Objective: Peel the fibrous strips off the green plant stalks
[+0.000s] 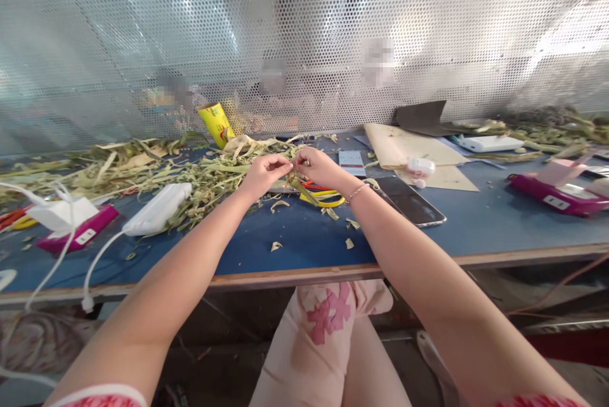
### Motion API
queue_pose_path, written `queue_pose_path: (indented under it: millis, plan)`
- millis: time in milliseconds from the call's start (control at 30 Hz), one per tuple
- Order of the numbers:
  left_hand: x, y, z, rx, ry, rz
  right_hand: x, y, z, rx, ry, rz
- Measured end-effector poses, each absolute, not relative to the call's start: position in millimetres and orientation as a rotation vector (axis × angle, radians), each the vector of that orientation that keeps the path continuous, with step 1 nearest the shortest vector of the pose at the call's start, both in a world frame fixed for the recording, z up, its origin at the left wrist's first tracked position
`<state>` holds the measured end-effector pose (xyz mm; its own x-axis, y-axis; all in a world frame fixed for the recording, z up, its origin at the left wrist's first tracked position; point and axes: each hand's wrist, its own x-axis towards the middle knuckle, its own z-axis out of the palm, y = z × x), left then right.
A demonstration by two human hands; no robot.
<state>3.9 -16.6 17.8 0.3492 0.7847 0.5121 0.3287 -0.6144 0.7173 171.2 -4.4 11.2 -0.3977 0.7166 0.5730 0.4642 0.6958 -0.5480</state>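
My left hand and my right hand meet above the blue table, fingertips pinched together on a thin green plant strip stretched between them. A heap of green and pale leaf strips lies just behind and left of my hands. Under my right hand rest scissors with red and yellow handles. Small leaf scraps dot the table near my wrists.
A dark phone lies right of my right wrist. White power bank with cable, magenta devices, yellow roll, cardboard sheet, more stalks at far right. A perforated metal screen backs the table.
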Motion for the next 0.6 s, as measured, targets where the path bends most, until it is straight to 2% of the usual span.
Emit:
queue_pose_path:
  millis: [233, 600]
  plan:
    - [5.1, -18.2, 17.9, 2.097, 0.897, 1.148, 171.5, -4.8, 11.5, -0.971, -2.041, 0.398]
    - [7.4, -19.8, 17.5, 2.227, 1.034, 1.096, 167.1, -4.4, 10.7, -0.967, -2.092, 0.433]
